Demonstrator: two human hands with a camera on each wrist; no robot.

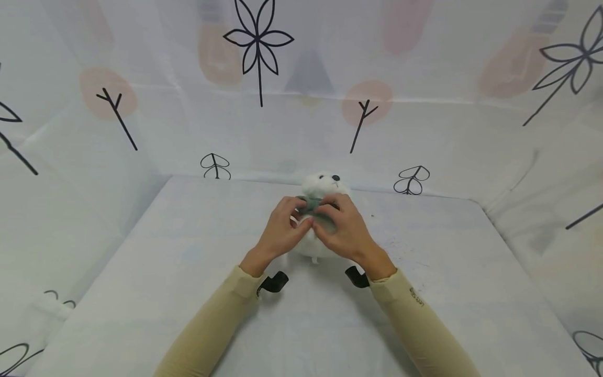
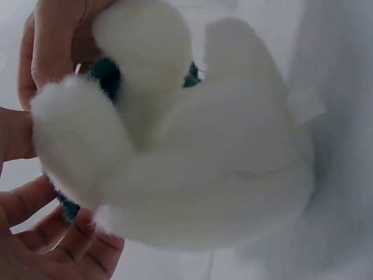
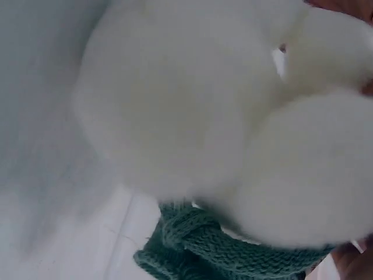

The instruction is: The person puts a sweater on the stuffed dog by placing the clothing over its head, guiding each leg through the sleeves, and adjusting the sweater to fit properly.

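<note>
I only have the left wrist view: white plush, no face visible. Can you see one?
Observer: Yes. In the head view, the plush toy shows a black nose.
Operator: And what are the green bits I'm getting?
Observer: The right wrist view shows a green knitted band with a knot-like fold.
Operator: Where are both hands relative to it?
Observer: In the head view, the left hand and right hand are close together in front of the toy, fingers at the band just below its head.
</note>
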